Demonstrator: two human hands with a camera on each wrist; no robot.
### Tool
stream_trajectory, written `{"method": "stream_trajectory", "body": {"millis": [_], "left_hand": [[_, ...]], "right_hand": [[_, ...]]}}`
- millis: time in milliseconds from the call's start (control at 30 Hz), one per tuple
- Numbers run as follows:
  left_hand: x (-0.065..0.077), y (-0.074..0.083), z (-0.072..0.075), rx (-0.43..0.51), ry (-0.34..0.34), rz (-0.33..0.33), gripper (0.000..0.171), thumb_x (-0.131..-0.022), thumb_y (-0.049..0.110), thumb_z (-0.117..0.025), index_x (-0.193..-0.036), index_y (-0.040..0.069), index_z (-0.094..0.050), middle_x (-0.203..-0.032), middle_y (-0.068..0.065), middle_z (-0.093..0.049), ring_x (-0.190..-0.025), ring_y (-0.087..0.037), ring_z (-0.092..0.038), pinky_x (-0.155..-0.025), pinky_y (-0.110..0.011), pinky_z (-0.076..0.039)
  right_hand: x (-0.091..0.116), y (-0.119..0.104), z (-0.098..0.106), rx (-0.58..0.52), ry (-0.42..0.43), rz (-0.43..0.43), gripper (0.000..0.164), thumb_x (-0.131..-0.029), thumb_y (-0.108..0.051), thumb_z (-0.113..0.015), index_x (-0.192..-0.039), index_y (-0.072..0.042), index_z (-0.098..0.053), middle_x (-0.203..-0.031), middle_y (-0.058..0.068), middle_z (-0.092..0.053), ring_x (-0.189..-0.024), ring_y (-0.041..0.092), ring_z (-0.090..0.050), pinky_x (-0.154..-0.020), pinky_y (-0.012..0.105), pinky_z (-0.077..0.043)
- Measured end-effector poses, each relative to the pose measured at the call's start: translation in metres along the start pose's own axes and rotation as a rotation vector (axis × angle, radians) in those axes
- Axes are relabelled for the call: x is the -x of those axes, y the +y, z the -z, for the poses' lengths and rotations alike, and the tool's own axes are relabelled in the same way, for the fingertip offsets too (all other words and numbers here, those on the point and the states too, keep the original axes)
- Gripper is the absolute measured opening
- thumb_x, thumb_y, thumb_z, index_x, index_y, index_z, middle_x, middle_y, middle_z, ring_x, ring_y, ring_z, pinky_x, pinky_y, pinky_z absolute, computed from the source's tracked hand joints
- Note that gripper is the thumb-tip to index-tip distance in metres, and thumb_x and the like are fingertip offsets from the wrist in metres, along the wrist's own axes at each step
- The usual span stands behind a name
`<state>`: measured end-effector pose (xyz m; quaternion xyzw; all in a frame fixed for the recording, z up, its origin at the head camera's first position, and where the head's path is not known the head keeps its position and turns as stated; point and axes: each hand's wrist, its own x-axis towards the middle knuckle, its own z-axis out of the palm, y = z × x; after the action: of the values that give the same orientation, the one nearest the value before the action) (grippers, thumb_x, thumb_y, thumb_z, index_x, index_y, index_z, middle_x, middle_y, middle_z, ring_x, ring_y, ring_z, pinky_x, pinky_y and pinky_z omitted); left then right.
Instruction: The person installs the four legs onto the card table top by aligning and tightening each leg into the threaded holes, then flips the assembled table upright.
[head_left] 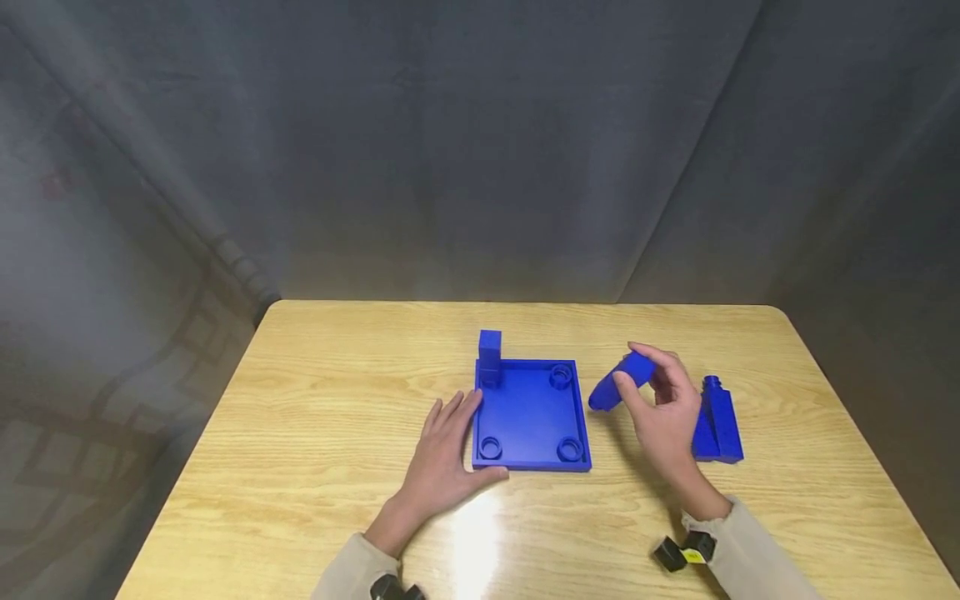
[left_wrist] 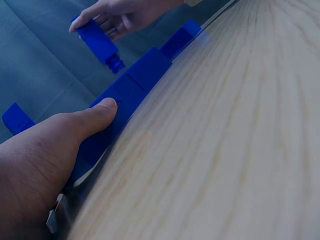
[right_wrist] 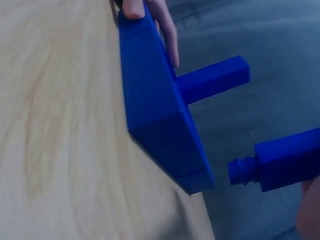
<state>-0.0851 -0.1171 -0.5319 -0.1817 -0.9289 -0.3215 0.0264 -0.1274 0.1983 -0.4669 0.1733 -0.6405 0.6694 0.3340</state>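
Observation:
A shallow blue square tray-like top (head_left: 527, 417) with raised rims lies on the table, round sockets in its corners. One blue square leg (head_left: 490, 350) stands upright at its far left corner. My left hand (head_left: 444, 467) rests at the near left corner, fingers extended along the left side and thumb pressing the near rim. To the right of the top, my right hand (head_left: 666, 408) pinches a second blue leg (head_left: 624, 382) between thumb and fingers. That leg is tilted in the air, its threaded end (right_wrist: 242, 171) pointing down toward the top.
Two more blue legs (head_left: 724, 427) lie side by side on the wooden table (head_left: 337, 392), right of my right hand; one shows its threaded end pointing away. Grey curtains (head_left: 480, 167) hang behind the table and along both sides.

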Motion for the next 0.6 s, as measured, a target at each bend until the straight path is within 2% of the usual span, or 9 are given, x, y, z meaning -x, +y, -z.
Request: {"method": "stream_trajectory", "body": {"millis": [200, 433, 600], "left_hand": [[-0.001, 0.0, 0.001, 0.008, -0.017, 0.026, 0.123, -0.081, 0.067, -0.088, -0.177, 0.015, -0.03, -0.179, -0.013, -0.037, -0.167, -0.035, -0.029, -0.14, -0.055, -0.011], [-0.001, 0.002, 0.001, 0.009, 0.0, 0.001, 0.122, -0.081, 0.066, -0.089, -0.176, 0.013, -0.032, -0.177, -0.014, -0.04, -0.166, -0.038, -0.032, -0.139, -0.059, -0.014], [0.0, 0.001, 0.001, 0.016, -0.013, 0.025, 0.122, -0.082, 0.067, -0.088, -0.176, 0.015, -0.031, -0.178, -0.014, -0.038, -0.167, -0.036, -0.03, -0.139, -0.057, -0.012]], "right_hand": [[-0.006, 0.009, -0.014, 0.095, 0.024, -0.021, 0.04, -0.088, 0.023, -0.073, -0.127, 0.019, -0.07, -0.111, -0.004, -0.071, -0.095, 0.005, -0.072, -0.089, 0.015, -0.061], [-0.012, 0.018, -0.026, 0.09, 0.013, -0.026, 0.041, -0.087, 0.025, -0.073, -0.127, 0.018, -0.07, -0.116, -0.003, -0.07, -0.097, 0.006, -0.07, -0.092, 0.016, -0.061], [-0.015, 0.025, -0.032, 0.103, 0.009, -0.038, 0.041, -0.089, 0.022, -0.075, -0.129, 0.014, -0.072, -0.119, -0.006, -0.07, -0.099, 0.006, -0.071, -0.093, 0.017, -0.061]]}}
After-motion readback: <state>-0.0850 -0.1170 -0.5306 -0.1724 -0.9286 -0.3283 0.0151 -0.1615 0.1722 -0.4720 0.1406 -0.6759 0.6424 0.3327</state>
